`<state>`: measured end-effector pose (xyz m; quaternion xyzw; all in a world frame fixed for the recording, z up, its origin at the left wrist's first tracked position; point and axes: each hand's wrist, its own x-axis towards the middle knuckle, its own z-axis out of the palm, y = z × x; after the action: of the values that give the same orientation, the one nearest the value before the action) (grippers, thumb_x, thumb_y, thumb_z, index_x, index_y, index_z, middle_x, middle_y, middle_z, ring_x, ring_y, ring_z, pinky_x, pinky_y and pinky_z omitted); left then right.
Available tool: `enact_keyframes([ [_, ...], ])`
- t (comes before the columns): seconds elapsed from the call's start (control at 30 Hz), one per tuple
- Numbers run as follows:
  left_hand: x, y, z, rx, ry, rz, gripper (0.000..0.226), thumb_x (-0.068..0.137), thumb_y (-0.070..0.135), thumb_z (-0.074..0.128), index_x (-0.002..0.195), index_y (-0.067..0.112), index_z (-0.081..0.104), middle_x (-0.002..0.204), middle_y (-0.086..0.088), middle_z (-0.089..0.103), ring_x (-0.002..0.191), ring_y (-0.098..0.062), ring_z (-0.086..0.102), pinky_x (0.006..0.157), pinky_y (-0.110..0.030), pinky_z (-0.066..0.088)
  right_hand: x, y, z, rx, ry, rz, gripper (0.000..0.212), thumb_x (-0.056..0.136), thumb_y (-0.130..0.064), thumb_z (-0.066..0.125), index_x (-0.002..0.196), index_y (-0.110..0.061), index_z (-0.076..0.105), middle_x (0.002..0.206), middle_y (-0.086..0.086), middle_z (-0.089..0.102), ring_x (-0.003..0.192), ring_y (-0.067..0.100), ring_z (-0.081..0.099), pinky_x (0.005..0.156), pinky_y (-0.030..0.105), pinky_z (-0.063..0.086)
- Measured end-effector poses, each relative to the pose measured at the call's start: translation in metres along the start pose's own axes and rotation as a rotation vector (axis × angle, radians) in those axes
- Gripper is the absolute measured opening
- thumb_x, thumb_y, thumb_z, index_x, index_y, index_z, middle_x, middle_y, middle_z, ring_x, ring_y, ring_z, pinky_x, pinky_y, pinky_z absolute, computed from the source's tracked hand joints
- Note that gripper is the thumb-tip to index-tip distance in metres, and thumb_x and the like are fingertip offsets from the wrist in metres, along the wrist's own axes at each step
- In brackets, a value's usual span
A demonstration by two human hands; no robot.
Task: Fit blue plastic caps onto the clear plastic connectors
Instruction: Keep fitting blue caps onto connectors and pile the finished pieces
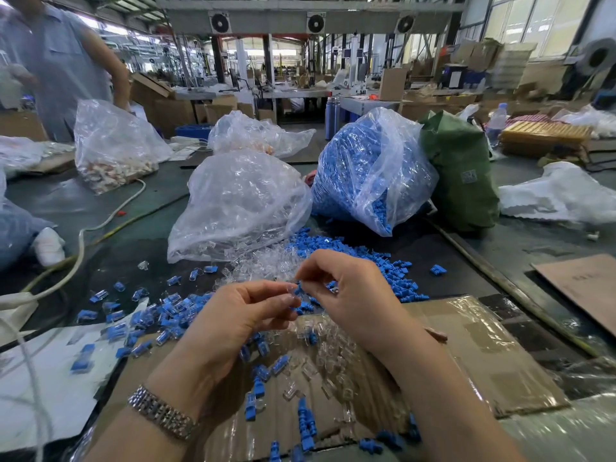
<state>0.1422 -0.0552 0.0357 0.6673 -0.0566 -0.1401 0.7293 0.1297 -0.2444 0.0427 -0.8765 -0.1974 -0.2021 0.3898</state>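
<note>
Left hand (246, 311): raised over the work surface, fingers curled, thumb and fingertips pinching a clear connector (290, 291); metal watch band (163, 412) on the wrist.
Right hand (346, 288): raised just right of the left, thumb and forefinger pinched together at the connector's end; a bit of blue shows at the pinch, but whether it is a held cap cannot be told.
Cardboard sheet (483, 355): near, under both hands, strewn with loose blue caps (306, 418) and clear connectors (320, 361).
Assembled pieces (160, 315): heap, left of the hands.
Clear bag of connectors (240, 201): far centre, spilling toward the hands.
Bag of blue caps (366, 168): far right of it, open, caps spilled below.
Green sack (463, 175): just right of the blue bag.
Second person (53, 61): far left, standing.
</note>
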Motion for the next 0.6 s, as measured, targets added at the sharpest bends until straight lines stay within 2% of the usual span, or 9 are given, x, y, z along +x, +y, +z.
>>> enact_keyframes([
  [0.1, -0.0006, 0.0004, 0.0008, -0.033, -0.016, 0.003, 0.023, 0.072, 0.012, 0.075, 0.094, 0.008, 0.081, 0.099, -0.021, 0.077, 0.082, -0.024, 0.076, 0.070, -0.023, 0.060, -0.0007, -0.0035, 0.0003, -0.035, -0.010, -0.019, 0.010, 0.091, -0.013, 0.072, 0.092, -0.022, 0.067, 0.082, -0.011, 0.068, 0.080, 0.008, 0.064, 0.076, 0.035, 0.054],
  [0.33, 0.0006, 0.0001, 0.0019, -0.021, -0.046, 0.036, 0.022, 0.073, 0.010, 0.075, 0.093, 0.007, 0.080, 0.100, -0.021, 0.076, 0.087, -0.027, 0.075, 0.074, -0.025, 0.060, -0.0009, -0.0068, -0.0029, 0.064, -0.042, 0.022, 0.015, 0.090, -0.007, 0.071, 0.093, -0.021, 0.067, 0.084, -0.010, 0.070, 0.085, 0.008, 0.067, 0.081, 0.034, 0.056],
  [0.6, -0.0006, -0.0006, 0.0006, -0.018, -0.054, 0.063, 0.021, 0.072, 0.009, 0.075, 0.092, 0.006, 0.080, 0.097, -0.022, 0.076, 0.087, -0.028, 0.076, 0.073, -0.023, 0.059, -0.0021, -0.0077, -0.0057, 0.096, -0.072, 0.014, 0.016, 0.089, -0.004, 0.072, 0.092, -0.019, 0.067, 0.084, -0.011, 0.069, 0.086, 0.006, 0.066, 0.080, 0.022, 0.054],
])
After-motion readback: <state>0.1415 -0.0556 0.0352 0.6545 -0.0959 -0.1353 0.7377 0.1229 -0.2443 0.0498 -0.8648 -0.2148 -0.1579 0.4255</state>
